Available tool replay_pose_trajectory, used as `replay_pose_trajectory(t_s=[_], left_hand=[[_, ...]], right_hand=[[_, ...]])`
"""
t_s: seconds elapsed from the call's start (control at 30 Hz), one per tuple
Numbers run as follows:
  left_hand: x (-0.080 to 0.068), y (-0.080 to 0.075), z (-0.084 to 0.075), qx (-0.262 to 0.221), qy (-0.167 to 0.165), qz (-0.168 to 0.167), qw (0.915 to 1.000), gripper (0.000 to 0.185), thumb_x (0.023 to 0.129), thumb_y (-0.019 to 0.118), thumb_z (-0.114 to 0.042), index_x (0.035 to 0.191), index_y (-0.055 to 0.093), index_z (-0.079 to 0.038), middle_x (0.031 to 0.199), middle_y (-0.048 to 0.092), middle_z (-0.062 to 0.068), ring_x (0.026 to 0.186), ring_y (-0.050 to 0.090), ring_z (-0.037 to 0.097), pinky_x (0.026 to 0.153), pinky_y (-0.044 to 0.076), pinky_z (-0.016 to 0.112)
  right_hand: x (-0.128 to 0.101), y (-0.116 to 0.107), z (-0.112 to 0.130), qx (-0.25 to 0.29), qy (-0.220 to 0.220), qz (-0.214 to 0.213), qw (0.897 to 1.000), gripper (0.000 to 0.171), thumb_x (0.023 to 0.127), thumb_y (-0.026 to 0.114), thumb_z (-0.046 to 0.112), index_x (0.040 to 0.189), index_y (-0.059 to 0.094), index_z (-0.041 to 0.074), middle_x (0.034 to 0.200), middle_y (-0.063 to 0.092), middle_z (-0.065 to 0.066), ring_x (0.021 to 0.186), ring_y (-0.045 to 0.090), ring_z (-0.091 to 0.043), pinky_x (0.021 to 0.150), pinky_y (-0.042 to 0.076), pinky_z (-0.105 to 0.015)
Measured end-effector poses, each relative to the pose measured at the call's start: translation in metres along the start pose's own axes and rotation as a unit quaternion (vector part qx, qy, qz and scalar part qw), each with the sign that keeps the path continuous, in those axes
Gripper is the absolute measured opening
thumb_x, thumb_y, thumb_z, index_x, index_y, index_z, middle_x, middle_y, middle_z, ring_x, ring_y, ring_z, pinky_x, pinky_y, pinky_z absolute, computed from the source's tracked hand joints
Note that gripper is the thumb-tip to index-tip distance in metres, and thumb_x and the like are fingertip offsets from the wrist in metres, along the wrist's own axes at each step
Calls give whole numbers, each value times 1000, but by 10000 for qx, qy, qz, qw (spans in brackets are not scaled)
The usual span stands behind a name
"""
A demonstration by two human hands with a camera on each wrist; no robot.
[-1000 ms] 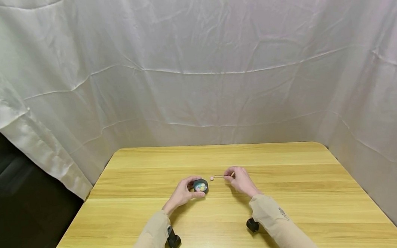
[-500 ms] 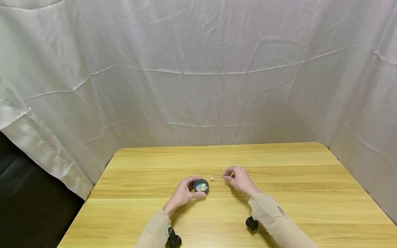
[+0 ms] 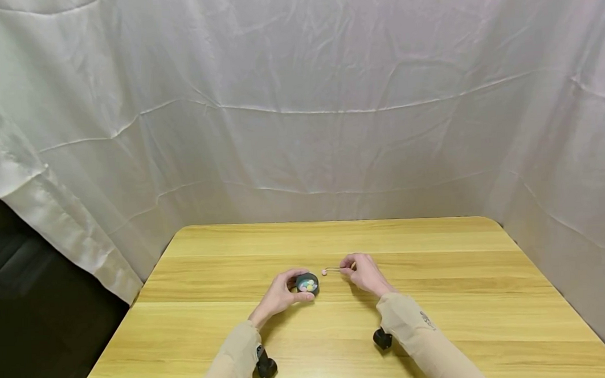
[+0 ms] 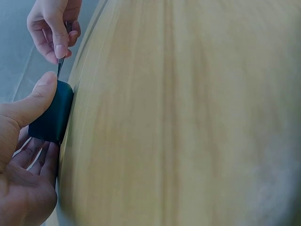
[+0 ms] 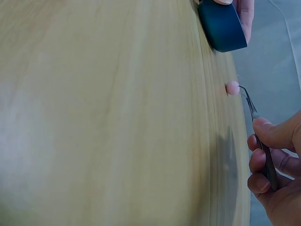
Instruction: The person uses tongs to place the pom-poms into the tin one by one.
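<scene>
My left hand (image 3: 278,293) grips a small dark round container (image 4: 54,115) between thumb and fingers, holding it at the middle of the table. Several pastel balls (image 3: 308,286) show inside its mouth, which faces up in the head view. A pair of dark bent-tip tweezers (image 5: 270,170) is pinched in my right hand (image 3: 367,275), tips pointing left toward the container. Right at those tips is a pink ball (image 5: 233,88), a short way to the right of the container. Seen from the left wrist, the container's wall hides the ball and the tweezer tips.
Beneath both hands lies the wood-grain table (image 3: 440,261), with rounded far corners. Pale curtains (image 3: 330,125) hang behind it and along both sides. A black surface (image 3: 36,300) shows at the lower left. Each sleeve carries a black wrist camera (image 3: 267,366).
</scene>
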State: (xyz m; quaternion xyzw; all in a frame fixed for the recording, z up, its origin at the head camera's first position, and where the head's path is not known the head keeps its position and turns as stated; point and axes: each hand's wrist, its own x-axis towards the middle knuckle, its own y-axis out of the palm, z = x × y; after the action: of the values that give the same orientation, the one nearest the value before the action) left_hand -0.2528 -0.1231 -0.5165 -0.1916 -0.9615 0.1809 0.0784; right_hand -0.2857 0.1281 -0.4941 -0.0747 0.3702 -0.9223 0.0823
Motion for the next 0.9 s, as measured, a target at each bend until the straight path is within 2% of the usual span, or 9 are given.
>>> replay_pose_trajectory(t_s=[0.5, 0.9], left_hand=[[-1, -1, -3, -16, 16, 2, 10000, 60, 86, 81, -14, 138, 56, 2, 134, 61, 22, 118, 63, 36, 102, 53, 47], [-1, 0, -2, -24, -18, -23, 10000, 60, 85, 81, -14, 138, 56, 1, 134, 61, 22, 118, 63, 36, 102, 54, 46]], right_hand=[[3, 2, 2, -209, -162, 59, 9996, 7, 92, 70, 3, 86, 72, 7, 80, 66, -2, 70, 55, -13, 60, 44, -24], [2, 1, 1, -283, -326, -42, 9991, 9, 92, 69, 1, 84, 72, 6, 80, 66, -3, 68, 54, -12, 60, 44, -23]])
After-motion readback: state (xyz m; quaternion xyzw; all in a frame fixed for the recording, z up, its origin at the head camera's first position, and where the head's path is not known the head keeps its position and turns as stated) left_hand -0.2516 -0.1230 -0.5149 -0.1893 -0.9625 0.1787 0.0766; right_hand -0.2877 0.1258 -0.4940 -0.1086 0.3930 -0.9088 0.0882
